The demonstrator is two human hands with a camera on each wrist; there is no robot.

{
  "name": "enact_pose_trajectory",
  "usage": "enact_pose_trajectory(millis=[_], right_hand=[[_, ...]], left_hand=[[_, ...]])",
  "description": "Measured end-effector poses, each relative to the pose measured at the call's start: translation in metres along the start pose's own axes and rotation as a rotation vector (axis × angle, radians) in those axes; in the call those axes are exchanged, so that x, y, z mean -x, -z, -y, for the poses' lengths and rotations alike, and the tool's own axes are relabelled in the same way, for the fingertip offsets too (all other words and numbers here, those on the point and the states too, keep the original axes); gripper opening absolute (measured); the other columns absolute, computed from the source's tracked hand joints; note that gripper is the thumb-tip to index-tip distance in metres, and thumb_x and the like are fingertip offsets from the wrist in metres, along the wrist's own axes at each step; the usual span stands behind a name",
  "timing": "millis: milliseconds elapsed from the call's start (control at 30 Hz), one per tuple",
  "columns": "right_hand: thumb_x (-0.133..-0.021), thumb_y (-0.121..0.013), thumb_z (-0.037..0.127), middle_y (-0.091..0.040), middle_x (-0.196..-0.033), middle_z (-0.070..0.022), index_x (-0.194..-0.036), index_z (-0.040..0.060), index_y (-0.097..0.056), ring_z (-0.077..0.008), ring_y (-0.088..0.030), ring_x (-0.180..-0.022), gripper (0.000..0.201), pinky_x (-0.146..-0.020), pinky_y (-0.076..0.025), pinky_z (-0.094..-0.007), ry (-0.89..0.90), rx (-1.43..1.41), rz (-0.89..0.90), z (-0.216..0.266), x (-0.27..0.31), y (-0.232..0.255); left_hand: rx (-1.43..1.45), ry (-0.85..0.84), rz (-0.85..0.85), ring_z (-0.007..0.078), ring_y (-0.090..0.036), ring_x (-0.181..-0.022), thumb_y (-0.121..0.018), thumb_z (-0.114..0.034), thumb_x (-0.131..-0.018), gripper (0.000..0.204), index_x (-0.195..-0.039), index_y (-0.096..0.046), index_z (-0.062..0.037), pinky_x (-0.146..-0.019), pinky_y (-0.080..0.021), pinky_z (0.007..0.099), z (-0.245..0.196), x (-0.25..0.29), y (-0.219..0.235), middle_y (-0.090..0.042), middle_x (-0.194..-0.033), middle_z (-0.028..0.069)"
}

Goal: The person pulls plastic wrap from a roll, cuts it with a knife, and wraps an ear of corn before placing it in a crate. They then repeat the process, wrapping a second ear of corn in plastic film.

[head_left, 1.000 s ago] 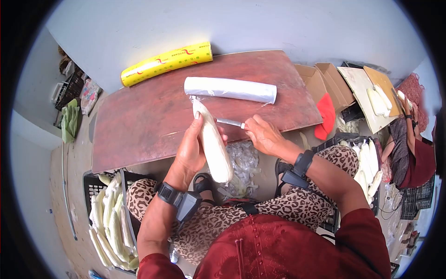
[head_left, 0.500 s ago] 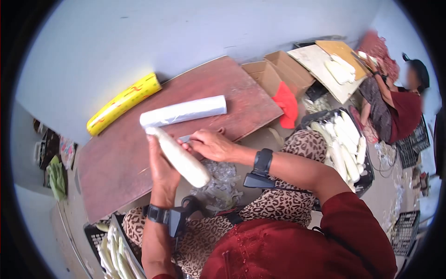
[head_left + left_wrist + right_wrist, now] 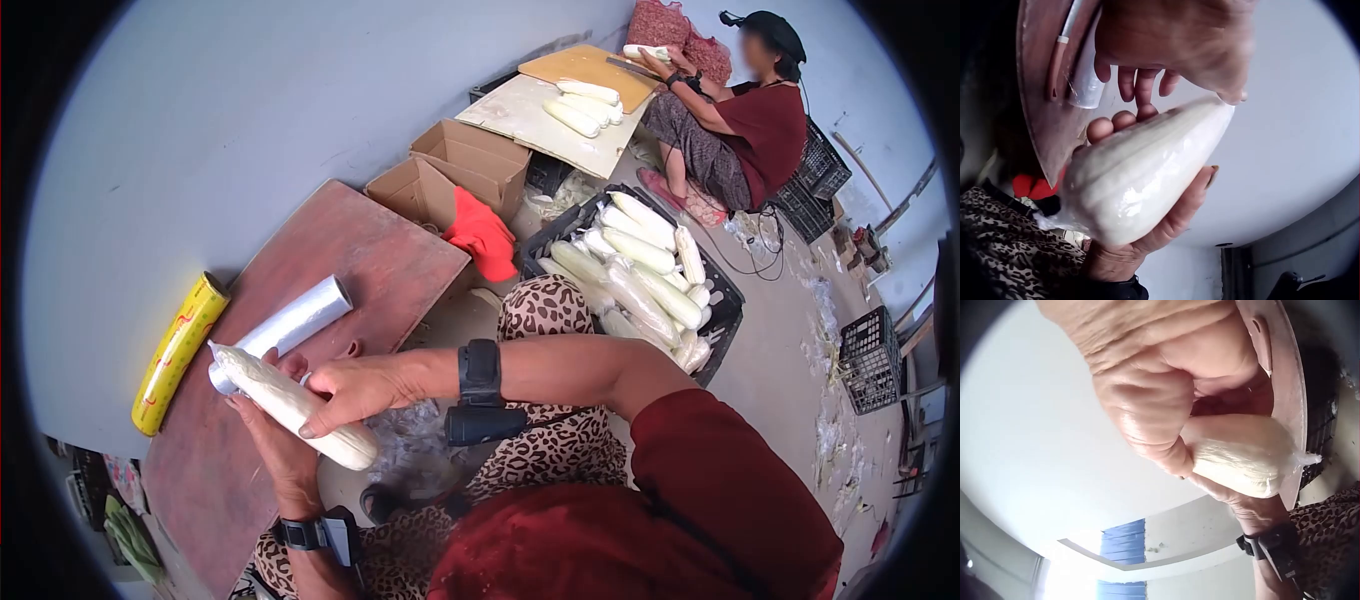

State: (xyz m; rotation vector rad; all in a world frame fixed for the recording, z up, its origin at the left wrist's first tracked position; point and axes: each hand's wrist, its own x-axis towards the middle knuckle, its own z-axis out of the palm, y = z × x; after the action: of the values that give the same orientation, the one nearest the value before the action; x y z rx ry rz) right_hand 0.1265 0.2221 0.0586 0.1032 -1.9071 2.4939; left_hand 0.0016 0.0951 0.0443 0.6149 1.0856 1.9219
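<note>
A long, pale vegetable (image 3: 290, 405) wrapped in clear film, with a twisted film tail at one end, lies tilted in my left hand (image 3: 280, 450). In the left wrist view my left fingers and thumb cradle the wrapped vegetable (image 3: 1141, 169) from both sides. My right hand (image 3: 355, 390) arches over it, the thumb touching its surface in the right wrist view and the other fingers loosely bent. A knife (image 3: 1057, 69) with a brown handle rests on the reddish table (image 3: 200, 480). Beside it is a roll of clear film (image 3: 290, 325), partly hidden by the vegetable.
A yellow printed roll (image 3: 180, 355) lies along the wall side. Beyond the table stand cardboard boxes (image 3: 470, 165) with a red cloth (image 3: 480, 235). A black crate (image 3: 725, 325) holds several wrapped vegetables. Another person (image 3: 750, 130) sits at a second board (image 3: 500, 110).
The head view has swung right. My right hand has left the knife and come over the vegetable. My left hand still holds the vegetable, its tail end now pointing up and left.
</note>
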Motion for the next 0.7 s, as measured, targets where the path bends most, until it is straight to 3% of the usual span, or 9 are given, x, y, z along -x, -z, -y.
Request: enact_pose_trajectory(millis=[67, 100, 200, 267, 367, 433, 500, 567, 700], right_hand=[[-0.084, -0.069, 0.027, -0.06, -0.109, -0.0113, -0.12, -0.009, -0.052, -0.015, -0.057, -0.1, 0.054, -0.084, -0.048, -0.0295, 0.057, -0.032, 0.033, 0.031, 0.019, 0.014], [-0.084, -0.069, 0.028, -0.061, -0.108, -0.0098, -0.12, -0.0087, -0.053, -0.0137, -0.056, -0.101, 0.053, -0.086, -0.047, -0.0289, -0.017, 0.073, -0.083, 0.056, 0.038, 0.021], [-0.086, -0.068, 0.027, -0.063, -0.107, -0.009, -0.118, -0.0065, -0.054, -0.0144, -0.06, -0.095, 0.049, -0.085, -0.048, -0.0277, 0.08, 0.227, -0.324, 0.111, 0.1, 0.052], [-0.086, -0.066, 0.025, -0.064, -0.104, -0.0088, -0.118, -0.0048, -0.055, -0.0118, -0.062, -0.091, 0.045, -0.081, -0.049, -0.0278, 0.1, 0.414, -0.59, 0.141, 0.153, 0.069], [-0.085, -0.065, 0.029, -0.064, -0.097, -0.0069, -0.111, -0.0042, -0.059, -0.0117, -0.061, -0.085, 0.043, -0.077, -0.048, -0.0267, -0.101, 0.857, -0.928, 0.16, 0.242, 0.109], [-0.082, -0.066, 0.032, -0.064, -0.096, -0.0093, -0.109, -0.0057, -0.059, -0.0167, -0.062, -0.086, 0.047, -0.08, -0.048, -0.0296, -0.393, 1.146, -1.172, 0.155, 0.302, 0.137], [-0.078, -0.068, 0.034, -0.066, -0.095, -0.0164, -0.11, -0.0059, -0.059, -0.026, -0.065, -0.088, 0.052, -0.082, -0.049, -0.035, -0.439, 1.555, -1.28, 0.123, 0.371, 0.176], [-0.075, -0.069, 0.034, -0.066, -0.096, -0.0236, -0.109, -0.0045, -0.06, -0.0346, -0.066, -0.09, 0.052, -0.084, -0.049, -0.0395, -0.743, 1.461, -1.382, 0.109, 0.402, 0.166], [-0.072, -0.069, 0.033, -0.064, -0.101, -0.0289, -0.105, -0.0072, -0.061, -0.0382, -0.063, -0.098, 0.052, -0.088, -0.048, -0.0421, -0.957, 1.452, -1.42, 0.049, 0.471, 0.19]], left_hand=[[0.085, -0.008, 0.023, 0.0256, -0.049, -0.121, -0.031, -0.064, -0.095, 0.075, -0.137, -0.039, -0.0015, -0.106, -0.036, 0.0381, 0.006, -0.002, -0.008, -0.051, -0.13, 0.0145], [-0.001, -0.018, 0.049, 0.0229, -0.053, -0.115, -0.033, -0.06, -0.097, 0.067, -0.131, -0.045, -0.0033, -0.102, -0.038, 0.0374, 0.01, -0.005, -0.001, -0.056, -0.122, 0.0116], [-0.158, 0.069, 0.021, 0.0166, -0.059, -0.097, -0.039, -0.051, -0.098, 0.051, -0.116, -0.055, -0.0058, -0.09, -0.043, 0.0328, 0.01, -0.001, 0.007, -0.064, -0.097, 0.0063], [-0.204, 0.097, -0.037, 0.0167, -0.059, -0.094, -0.043, -0.048, -0.098, 0.049, -0.115, -0.055, -0.0032, -0.09, -0.043, 0.0326, 0.009, 0.001, 0.006, -0.064, -0.093, 0.0057], [-0.248, 0.115, -0.056, 0.0145, -0.06, -0.087, -0.05, -0.037, -0.098, 0.039, -0.112, -0.057, -0.0017, -0.086, -0.045, 0.0297, 0.008, 0.008, 0.007, -0.064, -0.087, 0.0038], [-0.296, 0.122, -0.037, 0.0133, -0.06, -0.086, -0.052, -0.034, -0.098, 0.035, -0.111, -0.058, -0.0014, -0.084, -0.046, 0.0284, 0.008, 0.013, 0.01, -0.064, -0.086, 0.0031], [-0.369, 0.155, -0.053, 0.0121, -0.059, -0.085, -0.054, -0.033, -0.097, 0.033, -0.109, -0.059, -0.0021, -0.083, -0.045, 0.0275, 0.006, 0.018, 0.009, -0.063, -0.085, 0.002], [-0.434, 0.183, -0.059, 0.0112, -0.059, -0.084, -0.055, -0.032, -0.096, 0.032, -0.107, -0.06, -0.003, -0.083, -0.045, 0.0266, 0.005, 0.022, 0.011, -0.063, -0.083, 0.0011], [-0.546, 0.215, -0.039, 0.0102, -0.058, -0.082, -0.057, -0.032, -0.096, 0.029, -0.104, -0.062, -0.0047, -0.081, -0.044, 0.0255, -0.003, 0.027, 0.009, -0.063, -0.082, -0.0002]])
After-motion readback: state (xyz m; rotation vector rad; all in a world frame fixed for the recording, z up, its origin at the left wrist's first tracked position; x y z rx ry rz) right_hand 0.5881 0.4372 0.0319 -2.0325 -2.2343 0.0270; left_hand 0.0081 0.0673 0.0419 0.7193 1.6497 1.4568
